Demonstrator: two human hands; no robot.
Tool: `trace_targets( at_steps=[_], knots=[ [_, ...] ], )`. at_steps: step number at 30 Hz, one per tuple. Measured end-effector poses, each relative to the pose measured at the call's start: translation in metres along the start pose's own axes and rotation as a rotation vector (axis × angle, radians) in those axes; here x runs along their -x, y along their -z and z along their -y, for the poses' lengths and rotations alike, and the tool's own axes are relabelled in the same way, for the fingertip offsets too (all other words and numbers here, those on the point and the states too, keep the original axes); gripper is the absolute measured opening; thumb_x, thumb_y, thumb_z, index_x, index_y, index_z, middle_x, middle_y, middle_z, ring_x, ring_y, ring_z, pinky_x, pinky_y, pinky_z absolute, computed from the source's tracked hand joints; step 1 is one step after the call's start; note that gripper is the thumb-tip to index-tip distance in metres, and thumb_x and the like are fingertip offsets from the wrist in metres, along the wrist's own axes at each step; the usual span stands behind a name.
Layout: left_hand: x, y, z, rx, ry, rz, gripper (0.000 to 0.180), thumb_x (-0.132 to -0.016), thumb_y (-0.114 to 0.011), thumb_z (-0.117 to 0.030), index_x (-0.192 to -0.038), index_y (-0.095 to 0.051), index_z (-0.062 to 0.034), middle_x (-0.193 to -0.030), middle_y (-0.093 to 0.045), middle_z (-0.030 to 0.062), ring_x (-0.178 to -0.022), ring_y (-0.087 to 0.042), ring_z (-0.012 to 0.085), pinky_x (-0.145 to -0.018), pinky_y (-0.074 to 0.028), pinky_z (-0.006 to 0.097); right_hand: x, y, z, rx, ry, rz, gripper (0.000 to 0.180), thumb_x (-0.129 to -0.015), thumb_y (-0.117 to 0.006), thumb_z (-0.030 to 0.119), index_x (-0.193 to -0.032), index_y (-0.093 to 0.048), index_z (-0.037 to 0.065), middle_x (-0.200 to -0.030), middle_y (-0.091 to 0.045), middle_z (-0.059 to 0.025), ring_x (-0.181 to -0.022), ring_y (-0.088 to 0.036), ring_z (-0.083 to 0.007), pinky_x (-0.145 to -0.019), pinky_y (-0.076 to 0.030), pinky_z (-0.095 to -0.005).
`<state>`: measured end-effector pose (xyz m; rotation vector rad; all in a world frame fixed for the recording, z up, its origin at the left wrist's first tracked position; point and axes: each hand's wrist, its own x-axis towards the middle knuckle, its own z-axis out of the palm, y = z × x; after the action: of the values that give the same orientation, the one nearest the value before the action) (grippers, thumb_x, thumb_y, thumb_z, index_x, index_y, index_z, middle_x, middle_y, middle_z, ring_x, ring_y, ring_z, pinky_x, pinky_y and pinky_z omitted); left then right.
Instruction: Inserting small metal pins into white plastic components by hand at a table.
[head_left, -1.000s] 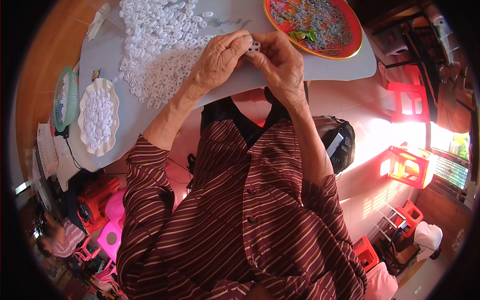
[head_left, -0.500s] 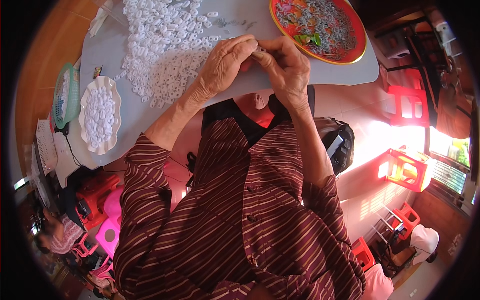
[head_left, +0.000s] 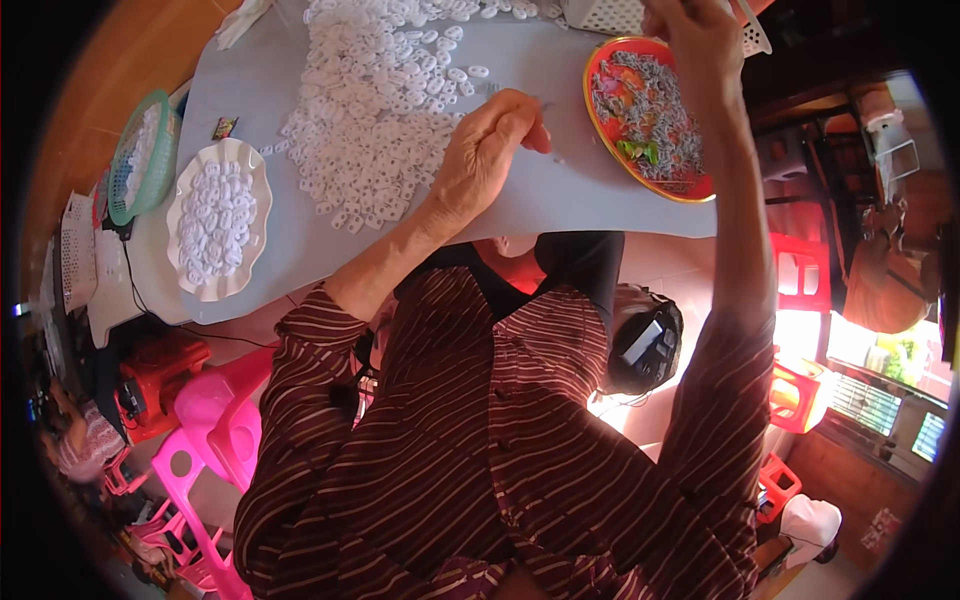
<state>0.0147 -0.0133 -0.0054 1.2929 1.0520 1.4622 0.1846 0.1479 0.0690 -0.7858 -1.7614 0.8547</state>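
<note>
My left hand [head_left: 488, 152] hovers over the near edge of the grey table [head_left: 560, 200], its fingers curled in. Whatever they hold, if anything, is hidden. To its left spreads a heap of small white plastic oval pieces [head_left: 375, 130], with flat, holed pieces at the near side. My right hand [head_left: 705, 45] is stretched to the far right, beyond a red round tray [head_left: 603, 122] of small grey metal parts [head_left: 665, 110], beside a white perforated basket [head_left: 610, 15]. Its fingertips are at the top edge and unclear.
At the left stand a white wavy-edged dish [head_left: 262, 210] of white oval pieces and a green basket [head_left: 165, 165] of white pieces. A small packet [head_left: 225, 127] lies near the dish. Pink chairs [head_left: 215, 430] and red stools [head_left: 800, 270] stand around; a dark bag [head_left: 640, 340] lies below the table.
My hands were together over the table's near edge. The right has swung away to the far right, past the red tray; the left stays near the heap. The whole view has shifted.
</note>
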Motion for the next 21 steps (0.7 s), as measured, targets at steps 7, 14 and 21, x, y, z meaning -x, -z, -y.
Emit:
trace_targets(
  at_steps=[7, 14, 21],
  knots=[
    [-0.002, 0.017, -0.004, 0.185, 0.158, -0.132, 0.024, -0.094, -0.042, -0.020, -0.090, -0.055, -0.0005, -0.077, -0.059, 0.0055, -0.077, -0.055, 0.0134, -0.077, -0.044, 0.027, -0.014, -0.028, -0.004, 0.182, -0.266, 0.381, 0.010, -0.082, -0.060, 0.009, -0.081, -0.061, -0.001, -0.062, -0.054, -0.0001, -0.053, -0.049, -0.0068, -0.047, -0.039, -0.0225],
    [-0.003, 0.032, -0.002, 0.444, 0.096, -0.288, 0.025, -0.093, -0.045, -0.024, -0.090, -0.054, -0.0012, -0.074, -0.057, 0.0078, -0.079, -0.055, 0.0166, -0.082, -0.043, 0.030, 0.017, -0.053, -0.012, 0.479, 0.096, 0.722, 0.021, -0.076, -0.062, 0.010, -0.096, -0.065, 0.003, -0.081, -0.066, -0.0117, -0.070, -0.063, -0.0198, -0.069, -0.051, -0.0294],
    [-0.002, 0.030, 0.001, 0.433, 0.087, -0.234, 0.023, -0.092, -0.045, -0.022, -0.090, -0.054, -0.0010, -0.075, -0.057, 0.0077, -0.079, -0.055, 0.0170, -0.082, -0.043, 0.031, 0.033, -0.062, -0.026, 0.622, 0.288, 0.697, 0.023, -0.073, -0.062, 0.012, -0.094, -0.065, 0.002, -0.078, -0.064, -0.0147, -0.071, -0.063, -0.0270, -0.069, -0.050, -0.0339]
  ],
)
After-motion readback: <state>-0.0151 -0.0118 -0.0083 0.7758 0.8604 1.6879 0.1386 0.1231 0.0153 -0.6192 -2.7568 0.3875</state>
